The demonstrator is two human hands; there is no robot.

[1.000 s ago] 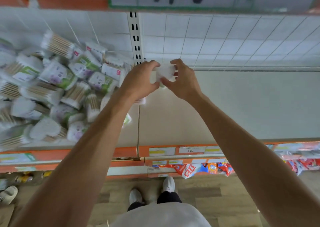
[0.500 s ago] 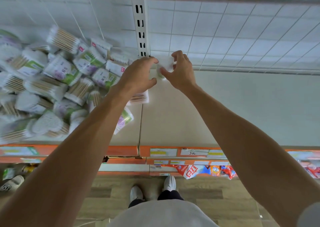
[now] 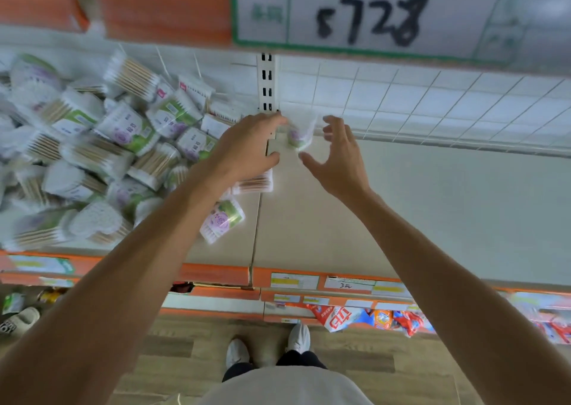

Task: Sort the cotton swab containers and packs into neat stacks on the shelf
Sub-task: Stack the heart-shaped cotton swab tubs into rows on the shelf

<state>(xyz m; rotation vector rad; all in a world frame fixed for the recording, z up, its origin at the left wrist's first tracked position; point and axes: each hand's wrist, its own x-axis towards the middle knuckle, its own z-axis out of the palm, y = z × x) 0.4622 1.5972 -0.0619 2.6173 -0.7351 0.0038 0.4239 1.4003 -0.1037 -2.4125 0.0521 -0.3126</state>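
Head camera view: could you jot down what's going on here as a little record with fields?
Place: shop shelf, bare on the right side
Pile: jumbled cotton swab packs on the left side
Left hand: touching a small container at the back of the shelf
Right hand: fingers spread, just off that container
Stacks: none built yet

Bright, even overhead light, soft shadows. Motion blur on right hand (image 3: 335,154) and heap of white cotton swab packs (image 3: 92,151), frame left. Wide-angle bending at edges.
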